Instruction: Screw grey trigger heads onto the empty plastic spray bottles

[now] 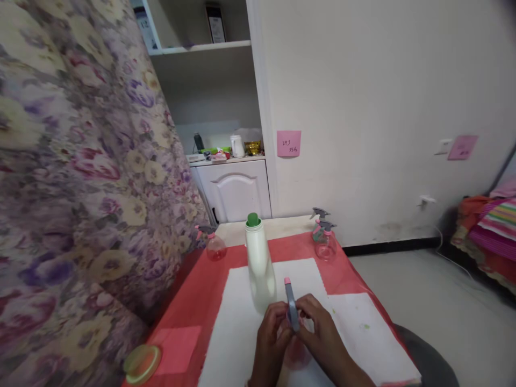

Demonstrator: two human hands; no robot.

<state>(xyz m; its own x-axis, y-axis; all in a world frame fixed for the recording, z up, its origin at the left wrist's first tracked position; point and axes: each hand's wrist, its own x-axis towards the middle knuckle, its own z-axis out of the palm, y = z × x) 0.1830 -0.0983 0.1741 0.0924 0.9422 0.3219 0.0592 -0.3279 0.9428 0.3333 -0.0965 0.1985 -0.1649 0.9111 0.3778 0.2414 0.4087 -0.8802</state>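
A small spray bottle (297,352) with a clear pinkish body stands upright between my hands, near the front of the white cloth. Its grey trigger head (291,306) has a pink nozzle pointing away from me. My left hand (273,336) closes its fingers around the neck and head from the left. From the right, my right hand (320,329) grips the same part. The fingers hide most of the neck. Just beyond them stands a tall pale-green jug (260,263) with a green top.
Another spray bottle (216,247) stands at the back left of the red-covered table (185,301), and more, including a clear one (325,248), at the back right. A round yellowish lid (142,364) lies front left. A floral curtain (92,177) hangs along the left side.
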